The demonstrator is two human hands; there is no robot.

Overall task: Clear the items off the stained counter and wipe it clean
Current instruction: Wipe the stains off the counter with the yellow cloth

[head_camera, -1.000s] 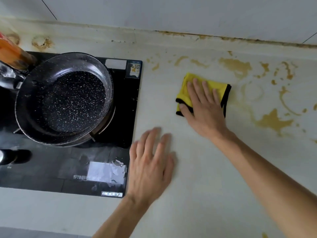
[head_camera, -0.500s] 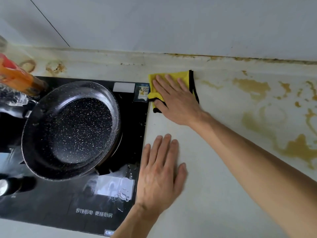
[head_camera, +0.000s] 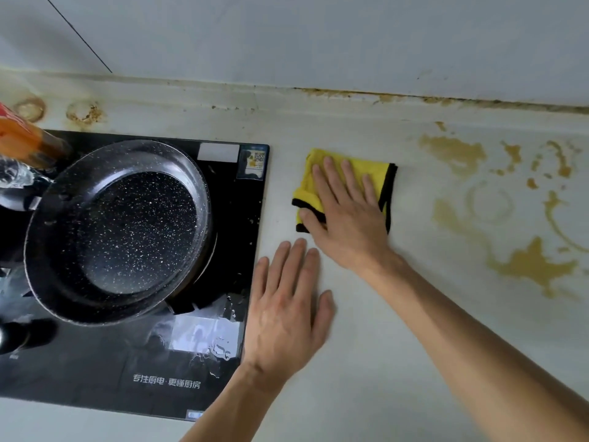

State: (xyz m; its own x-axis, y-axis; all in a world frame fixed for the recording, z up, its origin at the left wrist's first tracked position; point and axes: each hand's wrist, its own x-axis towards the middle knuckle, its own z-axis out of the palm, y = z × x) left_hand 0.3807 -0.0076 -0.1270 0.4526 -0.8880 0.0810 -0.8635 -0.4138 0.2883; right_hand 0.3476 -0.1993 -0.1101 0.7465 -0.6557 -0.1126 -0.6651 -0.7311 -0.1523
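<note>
Head view showed the right hand [head_camera: 347,215] flat on the yellow cloth [head_camera: 379,173], fingers straight and slightly spread, pressing it onto the counter [head_camera: 366,362]. Cloth sat just right of the stove [head_camera: 127,371], a gap of bare counter between them. Half a second earlier it was up against the stove's back corner; a second earlier it was further right, nearer the stains. So one sweep went left and the cloth came back right, wiping stroke in progress. Left hand [head_camera: 287,301] lay flat on the counter beside the stove edge, fingers close together, holding nothing, bracing; barely moved across the three shots. Strip between stove and cloth looked clean. Brown stains [head_camera: 535,266] to the right were untouched, also rings behind the stove [head_camera: 86,113] and grime along the wall seam. Pan [head_camera: 121,231] sat on the stove. My read: wiping underway, most of the dirty patch left.
</note>
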